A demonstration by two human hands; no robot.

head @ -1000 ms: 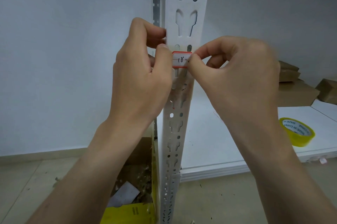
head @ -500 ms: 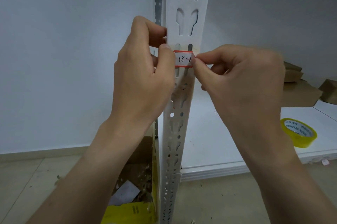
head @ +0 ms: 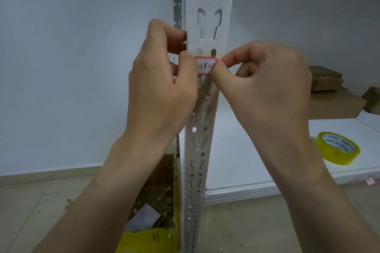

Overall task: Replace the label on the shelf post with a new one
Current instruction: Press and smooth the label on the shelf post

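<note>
A white perforated shelf post (head: pixel 207 16) stands upright in the middle of the head view. Across its front at hand height lies a small red-bordered white label (head: pixel 205 65) with "18-" handwritten on it. My left hand (head: pixel 162 84) wraps the post's left edge, its thumb tip pressing on the label's left end. My right hand (head: pixel 265 88) pinches the label's right end between thumb and forefinger, hiding the rest of the writing. Below the label the post shows torn paper residue (head: pixel 194 115) with a trace of red.
A roll of yellow tape (head: pixel 338 148) lies on the white shelf board (head: pixel 246 160) at the right. Brown cardboard boxes (head: pixel 333 98) sit at the back of that shelf. A yellow carton (head: pixel 148 238) of paper scraps stands on the floor, left of the post.
My right thumb has slid left, back over the label's right end, covering the last character. The left hand stays in place on the post.
</note>
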